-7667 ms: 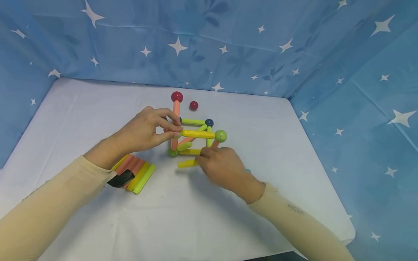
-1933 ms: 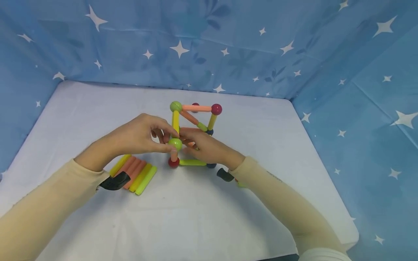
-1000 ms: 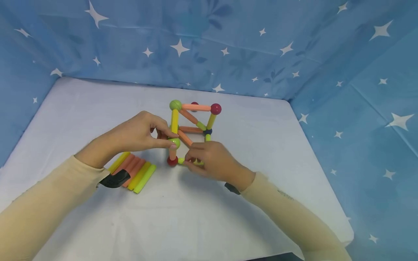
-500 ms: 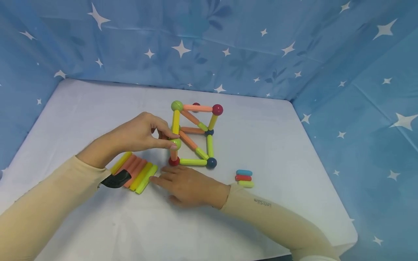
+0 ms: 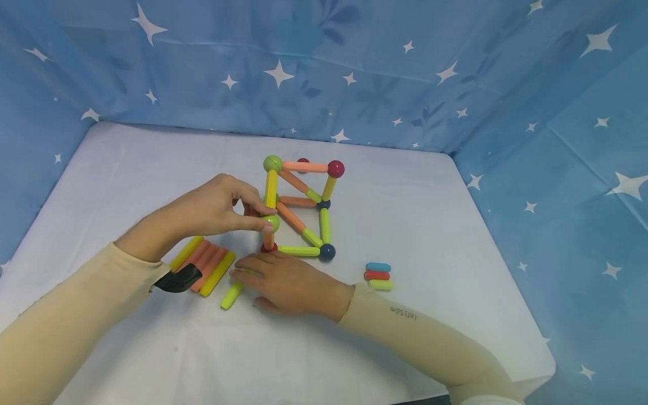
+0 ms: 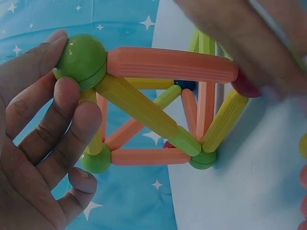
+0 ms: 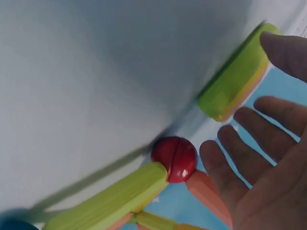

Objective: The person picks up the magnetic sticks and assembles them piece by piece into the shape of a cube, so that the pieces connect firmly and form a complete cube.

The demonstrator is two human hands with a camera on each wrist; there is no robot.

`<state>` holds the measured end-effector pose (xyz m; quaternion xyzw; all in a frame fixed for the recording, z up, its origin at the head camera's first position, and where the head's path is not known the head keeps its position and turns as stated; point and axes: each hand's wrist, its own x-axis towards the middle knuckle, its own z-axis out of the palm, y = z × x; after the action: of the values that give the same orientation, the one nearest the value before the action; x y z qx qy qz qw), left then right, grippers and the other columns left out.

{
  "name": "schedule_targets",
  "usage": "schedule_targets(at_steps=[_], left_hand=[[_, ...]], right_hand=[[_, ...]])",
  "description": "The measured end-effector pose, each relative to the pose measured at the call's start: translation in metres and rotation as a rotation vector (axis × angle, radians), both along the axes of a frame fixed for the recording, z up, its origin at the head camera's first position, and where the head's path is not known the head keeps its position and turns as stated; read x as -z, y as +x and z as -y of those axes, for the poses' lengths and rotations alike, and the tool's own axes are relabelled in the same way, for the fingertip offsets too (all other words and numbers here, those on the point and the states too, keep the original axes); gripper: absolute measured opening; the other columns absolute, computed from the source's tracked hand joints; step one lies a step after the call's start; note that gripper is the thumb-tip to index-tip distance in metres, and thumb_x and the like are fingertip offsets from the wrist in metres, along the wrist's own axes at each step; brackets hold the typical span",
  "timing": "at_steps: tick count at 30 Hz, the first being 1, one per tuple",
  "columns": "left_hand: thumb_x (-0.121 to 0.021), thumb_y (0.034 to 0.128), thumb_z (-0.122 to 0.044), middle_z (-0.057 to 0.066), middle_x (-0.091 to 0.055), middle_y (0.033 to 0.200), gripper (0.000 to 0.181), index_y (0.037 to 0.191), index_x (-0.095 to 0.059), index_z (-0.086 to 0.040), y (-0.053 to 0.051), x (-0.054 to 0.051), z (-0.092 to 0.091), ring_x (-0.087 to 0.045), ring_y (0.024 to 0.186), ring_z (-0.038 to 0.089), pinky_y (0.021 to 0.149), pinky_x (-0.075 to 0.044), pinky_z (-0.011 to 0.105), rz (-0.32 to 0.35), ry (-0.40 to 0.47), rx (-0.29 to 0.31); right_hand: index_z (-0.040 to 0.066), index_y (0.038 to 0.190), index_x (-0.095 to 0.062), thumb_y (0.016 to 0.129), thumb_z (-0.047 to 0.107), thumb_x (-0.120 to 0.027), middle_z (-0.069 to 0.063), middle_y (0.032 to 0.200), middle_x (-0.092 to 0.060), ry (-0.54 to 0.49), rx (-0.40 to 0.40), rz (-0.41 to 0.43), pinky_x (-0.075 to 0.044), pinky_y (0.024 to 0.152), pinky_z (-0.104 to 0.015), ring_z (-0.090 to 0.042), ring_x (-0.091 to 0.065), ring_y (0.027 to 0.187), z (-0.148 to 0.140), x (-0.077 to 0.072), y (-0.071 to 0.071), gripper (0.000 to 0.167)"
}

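Note:
My left hand [image 5: 217, 205] pinches a green ball [image 5: 272, 223] between thumb and fingers, at the near upper corner of a frame of magnetic sticks and balls. Its thumb and fingertips touch that green ball [image 6: 82, 60] in the left wrist view. The frame stands upright, with a red ball and a dark blue ball [image 5: 327, 252] at its near bottom corners. Low over the table, my right hand [image 5: 293, 284] has its fingers over the upper end of a loose lime stick [image 5: 233, 295]. The right wrist view shows those fingers spread beside the lime stick [image 7: 237, 72].
A row of yellow and orange sticks [image 5: 205, 264] lies left of the lime stick, partly behind the left wrist. Three short rods, including a red one [image 5: 377, 275], lie to the right. A loose red ball [image 5: 303, 161] sits behind the frame. A starred blue curtain surrounds the table.
The right hand left the frame's near side and moved left to the stick row. The lime stick has since slid away from the row. The left hand keeps its pinch on the green ball.

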<state>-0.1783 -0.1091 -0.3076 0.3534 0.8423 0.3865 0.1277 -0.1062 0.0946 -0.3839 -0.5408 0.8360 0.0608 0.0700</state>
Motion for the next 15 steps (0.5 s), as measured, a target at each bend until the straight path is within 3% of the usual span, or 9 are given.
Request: schedule_targets(at_steps=[5,10,15], left_hand=[[-0.083,0.0857,-0.031,-0.011,-0.069,0.084,0.023,0.106,-0.082,-0.022,0.001,0.0,0.001,-0.061,0.081,0.013,0.072,-0.05,0.036,-0.005,0.002,-0.002],[-0.083,0.0856,-0.03,-0.012,-0.069,0.083,0.022,0.106,-0.082,-0.022,0.001,0.0,0.0,-0.062,0.08,0.012,0.075,-0.048,0.039,-0.012,0.002,-0.002],[-0.084,0.0854,-0.028,-0.012,-0.069,0.085,0.022,0.106,-0.082,-0.021,0.0,-0.001,0.0,-0.062,0.079,0.011,0.077,-0.046,0.04,-0.013,-0.001,-0.005]], right_hand=[[0.021,0.144,-0.058,0.101,0.032,-0.063,0.005,0.14,-0.058,0.024,-0.036,0.003,-0.035,0.112,-0.031,-0.014,-0.051,0.131,0.001,0.001,0.001,0.045],[0.028,0.12,-0.075,0.1,0.026,-0.066,0.009,0.11,-0.066,0.08,-0.054,-0.021,-0.045,0.084,-0.025,-0.009,-0.062,0.097,-0.004,0.0,0.004,0.022],[0.027,0.113,-0.077,0.094,0.024,-0.073,0.012,0.094,-0.061,0.043,0.026,0.155,-0.044,0.075,-0.022,-0.004,-0.057,0.083,-0.025,-0.011,-0.001,0.019]])
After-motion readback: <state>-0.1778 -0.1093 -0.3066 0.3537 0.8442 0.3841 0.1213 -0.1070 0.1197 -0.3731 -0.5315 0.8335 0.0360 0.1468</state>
